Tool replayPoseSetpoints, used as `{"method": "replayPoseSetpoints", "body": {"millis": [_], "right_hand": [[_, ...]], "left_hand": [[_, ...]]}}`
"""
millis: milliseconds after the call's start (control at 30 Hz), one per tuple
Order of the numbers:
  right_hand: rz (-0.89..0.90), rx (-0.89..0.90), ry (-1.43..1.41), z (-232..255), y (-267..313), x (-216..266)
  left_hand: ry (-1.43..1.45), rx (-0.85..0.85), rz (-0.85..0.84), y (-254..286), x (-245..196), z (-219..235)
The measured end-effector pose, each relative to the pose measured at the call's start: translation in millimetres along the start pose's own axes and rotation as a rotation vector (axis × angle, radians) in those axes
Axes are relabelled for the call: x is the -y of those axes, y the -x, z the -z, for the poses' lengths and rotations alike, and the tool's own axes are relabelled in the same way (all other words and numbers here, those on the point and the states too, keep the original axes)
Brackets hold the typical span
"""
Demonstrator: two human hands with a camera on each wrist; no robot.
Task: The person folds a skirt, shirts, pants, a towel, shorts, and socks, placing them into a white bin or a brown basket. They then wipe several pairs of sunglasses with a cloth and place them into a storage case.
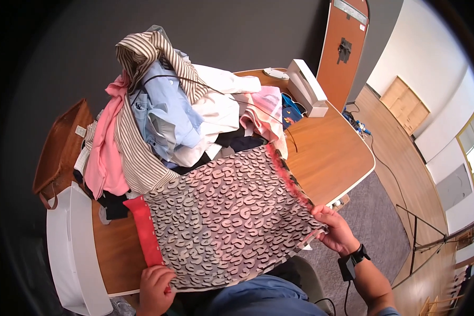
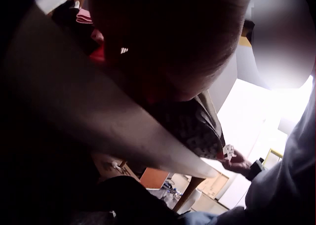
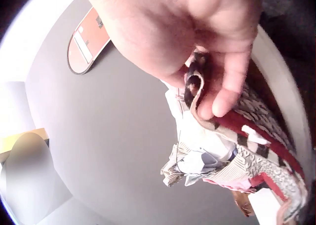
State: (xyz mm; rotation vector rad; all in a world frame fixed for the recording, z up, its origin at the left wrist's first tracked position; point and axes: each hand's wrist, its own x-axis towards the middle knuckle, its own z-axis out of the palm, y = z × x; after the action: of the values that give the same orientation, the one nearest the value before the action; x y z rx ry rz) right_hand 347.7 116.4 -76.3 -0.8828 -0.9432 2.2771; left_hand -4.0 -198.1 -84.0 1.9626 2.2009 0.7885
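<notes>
A patterned cloth (image 1: 226, 210) in grey and pink, with red bands at two sides, is spread flat at the table's near edge. The left hand (image 1: 157, 289) pinches its near left corner by the red band. At the near right corner the right hand (image 1: 336, 230) grips the cloth between thumb and fingers. In the right wrist view the right hand (image 3: 197, 42) holds the folded edge, a white tag (image 3: 256, 135) hanging close by. The left hand (image 2: 173, 42) looks dark and close in the left wrist view, its fingertips hidden.
Behind the cloth rises a heap of clothes, with a blue shirt (image 1: 168, 105), a pink garment (image 1: 106, 158) and striped fabric. A brown basket (image 1: 63, 142) and a white tray (image 1: 71, 247) are at the left; a white box (image 1: 306, 88) stands at the table's back right.
</notes>
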Motion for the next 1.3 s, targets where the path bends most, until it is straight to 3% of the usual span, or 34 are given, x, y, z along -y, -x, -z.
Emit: {"method": "replayPoseSetpoints", "body": {"millis": [33,133,167,233,300,433,567,633,667,700,767,833,1000,1133,1300], "right_hand": [[-0.008,-0.013,0.034,-2,-3,1],[0.065,-0.007,0.257,0,-6,3],[0.13,-0.015,0.417,4,-6,2],[0.105,-0.02,0.602,7,2,7],[-0.013,0.063,0.682,7,13,20],[-0.115,0.143,0.61,13,12,32],[-0.181,0.159,0.456,16,-5,50],[0.004,0.294,0.136,23,-22,50],[0.11,0.173,0.156,38,-32,44],[0.106,0.183,0.161,23,-37,48],[0.077,0.16,-0.296,-16,-50,50],[0.045,0.196,-0.389,-34,-79,57],[-0.053,0.249,-0.276,-30,-129,35],[-0.091,0.148,-0.269,-35,-130,31],[0.261,0.064,0.175,-56,-113,32]], "left_hand": [[-0.003,-0.001,-0.003,-1,1,3],[0.19,0.052,0.26,-7,-4,17],[0.185,0.046,0.264,-9,-4,18],[0.141,0.081,0.096,-11,-4,23],[0.083,0.099,0.056,-10,-5,26],[0.099,0.208,-0.021,-16,7,38],[0.224,0.28,0.015,-33,23,56],[0.37,0.344,0.154,-38,33,65],[0.412,0.289,0.172,-42,38,67],[0.411,0.279,0.179,-50,37,68],[0.477,0.13,0.408,-64,35,73],[0.516,0.041,0.415,-88,74,54],[0.272,-0.009,0.376,-112,98,32],[0.207,0.004,0.413,-111,92,37],[0.037,-0.053,0.474,-108,86,37]]}}
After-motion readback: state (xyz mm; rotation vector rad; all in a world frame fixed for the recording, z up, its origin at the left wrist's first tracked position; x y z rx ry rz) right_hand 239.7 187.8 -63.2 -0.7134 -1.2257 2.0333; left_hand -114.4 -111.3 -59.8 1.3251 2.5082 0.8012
